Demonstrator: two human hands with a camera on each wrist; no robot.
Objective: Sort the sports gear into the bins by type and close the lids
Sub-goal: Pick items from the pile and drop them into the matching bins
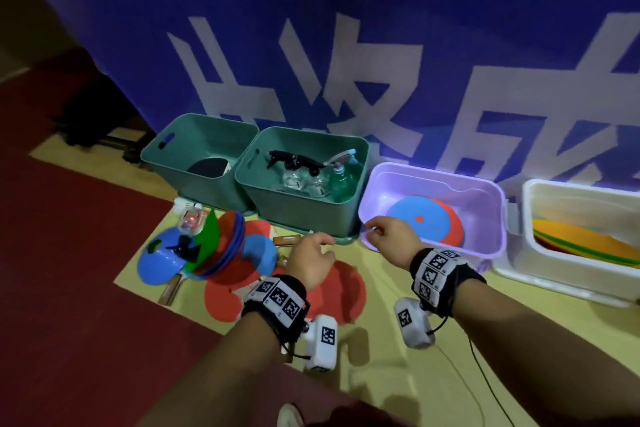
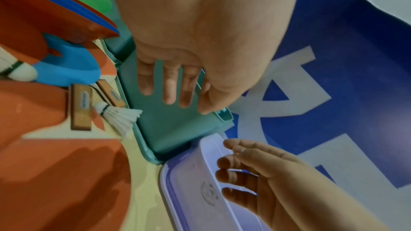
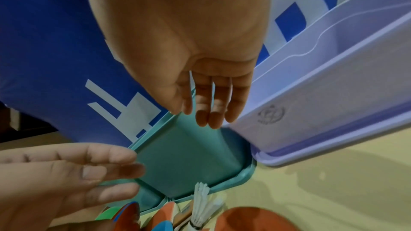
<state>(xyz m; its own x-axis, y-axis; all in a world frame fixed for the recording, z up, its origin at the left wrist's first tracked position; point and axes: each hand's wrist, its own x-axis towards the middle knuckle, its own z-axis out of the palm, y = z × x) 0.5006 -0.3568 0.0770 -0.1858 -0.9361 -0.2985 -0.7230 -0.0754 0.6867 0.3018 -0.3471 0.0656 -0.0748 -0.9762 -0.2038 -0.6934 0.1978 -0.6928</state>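
Observation:
My left hand (image 1: 313,253) hovers empty, fingers relaxed, just in front of the middle teal bin (image 1: 263,198), which holds spray bottles (image 1: 341,177). In the left wrist view its straight fingers (image 2: 170,87) hang before the teal wall (image 2: 169,126). My right hand (image 1: 388,229) is at the near left corner of the purple bin (image 1: 491,218), also empty, fingers loosely bent (image 3: 211,110). Blue and red discs (image 1: 420,218) lie in that bin. On the floor to the left is a pile of discs (image 1: 228,239), a blue cone (image 1: 162,260), paddle handles (image 2: 81,106) and a shuttlecock (image 2: 120,117).
The left teal bin (image 1: 166,163) holds a black paddle (image 1: 207,166). A white bin (image 1: 540,253) with yellow and orange discs stands at the right. Both teal bins seem to stand on teal lids (image 3: 233,180). Red paddles (image 1: 346,291) lie under my left wrist. A blue banner backs the bins.

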